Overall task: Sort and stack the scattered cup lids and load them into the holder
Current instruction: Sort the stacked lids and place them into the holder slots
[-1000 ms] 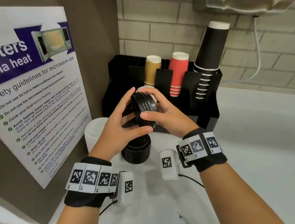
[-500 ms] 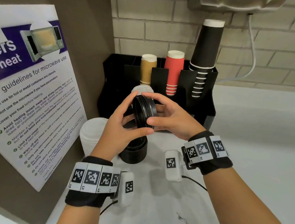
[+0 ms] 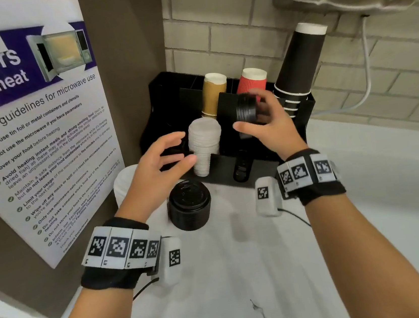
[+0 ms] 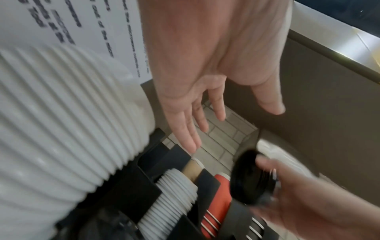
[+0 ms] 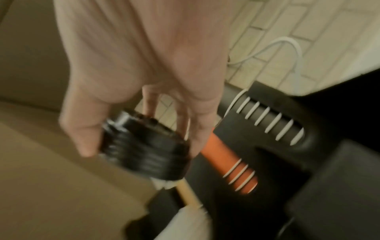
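My right hand (image 3: 268,122) holds a short stack of black lids (image 3: 245,108), thumb beneath and fingers curled over the top, so the stack lies on its side with its axis running roughly left to right. I have it up in front of the black holder (image 3: 304,120), just before the red cups (image 3: 251,79) and right of the tan cups (image 3: 213,92). My left hand (image 3: 161,164) is spread and holds nothing, fingers loosely extended, hovering near the white lid stack (image 3: 205,143) that leans in a front slot of the holder.

What matters for the next move, as I judge it, is the slot that already holds a few black lids (image 3: 241,168): it sits below and slightly left of my right hand, at the holder's front edge, right beside the white lid slot. The right hand is plainly the nearer one and already carries the load. The stack's axis would need tilting to match that slot's lean before it goes in; I cannot tell the slot's exact angle from here.

A taller black lid pile (image 3: 189,205) stands upright on the white counter (image 3: 368,218), near my left hand and in front of the holder, waiting. A big white lid stack (image 4: 61,121) lies just beside my left wrist.
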A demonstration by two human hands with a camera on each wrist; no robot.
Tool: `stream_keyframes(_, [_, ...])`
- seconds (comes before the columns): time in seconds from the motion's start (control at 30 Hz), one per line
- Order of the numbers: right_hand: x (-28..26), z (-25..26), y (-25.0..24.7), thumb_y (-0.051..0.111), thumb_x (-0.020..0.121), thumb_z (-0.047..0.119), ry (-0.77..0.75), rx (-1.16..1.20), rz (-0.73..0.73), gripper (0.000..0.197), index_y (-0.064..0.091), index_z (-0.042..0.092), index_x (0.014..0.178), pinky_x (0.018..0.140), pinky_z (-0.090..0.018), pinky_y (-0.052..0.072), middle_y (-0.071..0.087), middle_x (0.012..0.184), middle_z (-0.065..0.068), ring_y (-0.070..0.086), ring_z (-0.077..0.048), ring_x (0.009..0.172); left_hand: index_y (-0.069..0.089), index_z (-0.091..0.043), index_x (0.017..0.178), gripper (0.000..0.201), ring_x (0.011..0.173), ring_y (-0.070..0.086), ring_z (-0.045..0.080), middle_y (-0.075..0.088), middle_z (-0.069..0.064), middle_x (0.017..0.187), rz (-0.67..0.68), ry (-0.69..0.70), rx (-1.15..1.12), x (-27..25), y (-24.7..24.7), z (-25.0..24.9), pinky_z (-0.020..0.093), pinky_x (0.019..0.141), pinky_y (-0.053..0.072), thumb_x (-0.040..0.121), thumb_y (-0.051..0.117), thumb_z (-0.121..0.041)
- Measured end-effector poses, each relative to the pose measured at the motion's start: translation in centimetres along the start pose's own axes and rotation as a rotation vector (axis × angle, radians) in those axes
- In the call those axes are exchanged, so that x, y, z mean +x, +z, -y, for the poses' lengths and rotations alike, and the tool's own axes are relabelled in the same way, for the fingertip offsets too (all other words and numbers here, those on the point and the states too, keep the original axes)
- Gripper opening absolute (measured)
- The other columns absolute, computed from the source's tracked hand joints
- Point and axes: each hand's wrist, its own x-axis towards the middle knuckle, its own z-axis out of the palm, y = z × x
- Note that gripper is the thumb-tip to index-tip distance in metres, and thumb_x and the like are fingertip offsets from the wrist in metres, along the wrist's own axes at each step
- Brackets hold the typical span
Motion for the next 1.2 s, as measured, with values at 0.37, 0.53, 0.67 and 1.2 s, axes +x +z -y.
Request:
stream_keyframes(0.37, [3.0,-5.0,1.9,0.077,0.073,0.022,0.210,-1.037,0.322,0.077,0.030,0.018,0.134,0.100,-0.046,0.034,0.047,0.132,-0.010,0.035,-0.032,0.123,0.062,-0.036,0.117,0.032,0.100,0.063,0.011,0.059,-0.014,0.122,-0.072,-0.030,0.088,-0.1,-1.5,0.3,0.053,0.099,0.048,0.085,0.065,-0.036])
stream_keyframes(0.53, [3.5,-4.8,3.7,0.076,0.073,0.013,0.247,-1.243,0.436,0.071,0.032,0.015,0.128,0.094,-0.041,0.041,0.045,0.129,-0.015,0.039,-0.031,0.120,0.062,-0.039,0.114,0.031,0.100,0.063,0.009,0.059,-0.014,0.122,-0.078,-0.034,0.099,-0.1,-1.5,-0.2,0.050,0.099,0.049,0.082,0.065,-0.040])
stream_keyframes(0.67, [3.4,-5.0,4.2,0.081,0.070,0.019,0.293,-1.266,0.503,0.079,0.029,0.012,0.129,0.087,-0.041,0.049,0.048,0.124,-0.015,0.043,-0.030,0.118,0.062,-0.037,0.113,0.025,0.100,0.063,0.010,0.059,-0.013,0.123,-0.096,-0.025,0.106,-0.1,-1.8,-0.1,0.049,0.099,0.049,0.091,0.065,-0.026])
stream_keyframes(1.2, [1.8,-3.8,3.0,0.060,0.085,0.011,0.088,-1.232,0.422,0.056,0.041,0.009,0.138,0.098,-0.044,0.040,0.045,0.133,-0.014,0.040,-0.033,0.123,0.063,-0.035,0.115,0.025,0.101,0.063,0.010,0.060,-0.016,0.122,-0.109,-0.015,0.099,-0.4,-2.1,-0.3,0.048,0.099,0.049,0.091,0.064,-0.026])
